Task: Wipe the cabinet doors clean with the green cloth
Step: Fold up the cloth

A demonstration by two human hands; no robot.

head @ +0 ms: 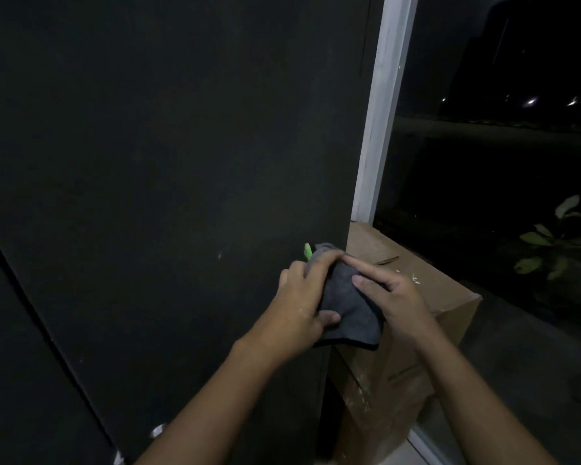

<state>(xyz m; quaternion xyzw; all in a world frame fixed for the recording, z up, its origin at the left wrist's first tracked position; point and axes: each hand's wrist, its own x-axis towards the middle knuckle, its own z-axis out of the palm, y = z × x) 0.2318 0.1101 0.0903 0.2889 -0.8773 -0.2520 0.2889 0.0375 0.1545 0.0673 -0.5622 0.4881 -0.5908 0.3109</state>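
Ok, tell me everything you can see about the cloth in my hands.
The cloth looks dark grey in the dim light, with a bright green bit at its upper left. It seems soft and fleecy, with a dark hem along its lower edge. Bunched up, it is held at the right edge of the cabinet door. The left hand grips its left side; the right hand pinches its right side, index finger along the top.

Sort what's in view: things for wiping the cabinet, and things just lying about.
For the job:
cabinet door
cloth, gripped by the left hand, touched by the right hand

Just lying about:
cardboard box
window frame
plant
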